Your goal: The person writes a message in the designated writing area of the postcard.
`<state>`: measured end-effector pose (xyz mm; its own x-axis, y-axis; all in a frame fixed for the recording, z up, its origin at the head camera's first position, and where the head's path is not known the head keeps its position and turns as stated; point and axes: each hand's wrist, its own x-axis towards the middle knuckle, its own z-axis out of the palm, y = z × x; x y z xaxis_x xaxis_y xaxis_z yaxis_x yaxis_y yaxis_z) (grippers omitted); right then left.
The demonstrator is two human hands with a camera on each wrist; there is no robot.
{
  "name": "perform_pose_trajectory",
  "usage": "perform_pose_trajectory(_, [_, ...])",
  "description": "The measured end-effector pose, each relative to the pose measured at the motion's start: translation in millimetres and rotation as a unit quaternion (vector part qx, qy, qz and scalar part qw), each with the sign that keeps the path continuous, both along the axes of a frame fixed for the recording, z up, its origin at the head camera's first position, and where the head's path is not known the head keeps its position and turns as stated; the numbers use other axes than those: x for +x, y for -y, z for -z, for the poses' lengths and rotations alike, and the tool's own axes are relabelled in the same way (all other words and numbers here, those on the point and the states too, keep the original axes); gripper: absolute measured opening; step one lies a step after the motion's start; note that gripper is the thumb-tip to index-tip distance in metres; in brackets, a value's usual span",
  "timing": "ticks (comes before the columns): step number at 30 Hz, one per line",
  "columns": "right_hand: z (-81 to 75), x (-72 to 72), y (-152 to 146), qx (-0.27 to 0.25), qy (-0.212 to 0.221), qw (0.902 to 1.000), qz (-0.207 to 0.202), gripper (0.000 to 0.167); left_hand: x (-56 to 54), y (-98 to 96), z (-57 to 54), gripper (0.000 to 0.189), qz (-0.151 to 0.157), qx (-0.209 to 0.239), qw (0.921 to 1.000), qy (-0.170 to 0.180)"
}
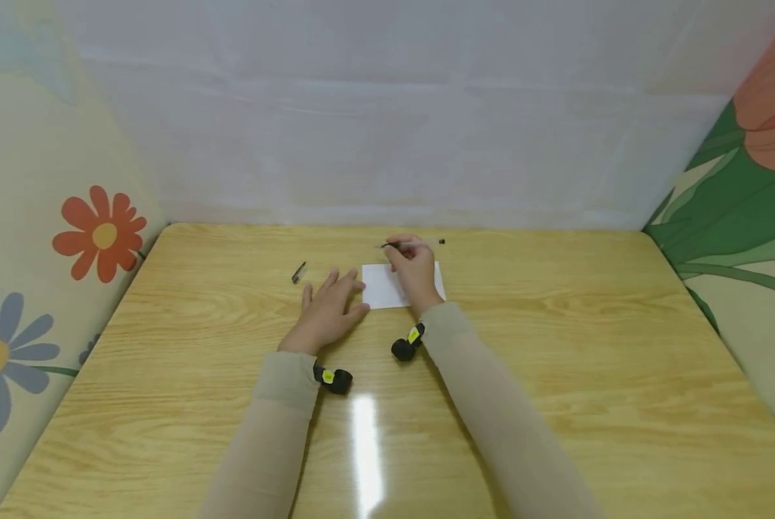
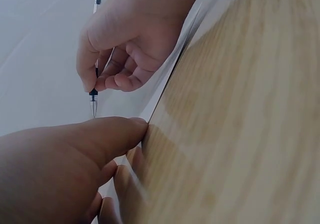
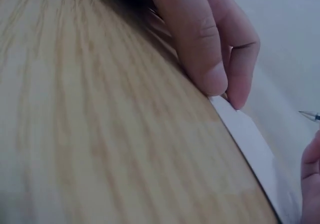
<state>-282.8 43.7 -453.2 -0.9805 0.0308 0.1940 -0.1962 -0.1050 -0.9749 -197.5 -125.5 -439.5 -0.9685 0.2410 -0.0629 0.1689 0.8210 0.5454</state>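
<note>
A white sheet of paper (image 1: 382, 287) lies on the wooden table in the head view. My right hand (image 1: 416, 272) is over its right half, pinching a pen (image 2: 93, 102) between thumb and fingers. The pen's metal tip is bare and points left, while its dark end (image 1: 442, 241) sticks out to the right. My left hand (image 1: 331, 308) lies with spread fingers at the paper's left edge. In the left wrist view the left thumb (image 2: 125, 131) rests at the near edge of the paper. In the right wrist view the left fingertips touch a corner of the paper (image 3: 245, 129).
A black-and-clear pen cap (image 1: 299, 272) lies on the table (image 1: 199, 310) beyond the left hand. A white curtain-like sheet (image 1: 387, 158) hangs behind the far edge, and painted flower panels (image 1: 102, 234) stand at both sides. Black wrist cameras (image 1: 335, 380) sit below the cuffs.
</note>
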Motion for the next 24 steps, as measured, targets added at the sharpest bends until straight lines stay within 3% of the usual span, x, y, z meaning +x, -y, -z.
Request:
perform_pose_trajectory(8, [6.3,-0.7,-1.4,0.026,-0.006,0.9996,-0.011,0.011,0.5,-0.7,-0.5,0.049,0.0,-0.001,1.0,-0.001])
perform_pose_trajectory(17, [10.5,0.1,-2.2,0.075,-0.043,0.996,-0.023,0.009,2.2,-2.3,-2.5,0.051,-0.002,-0.007,1.0,0.002])
perform_pose_trajectory(24, [11.7,0.8,-2.6,0.07,-0.024,0.9968,-0.029,0.009,2.3,-2.4,-3.0,0.059,0.004,-0.015,0.9999,0.0])
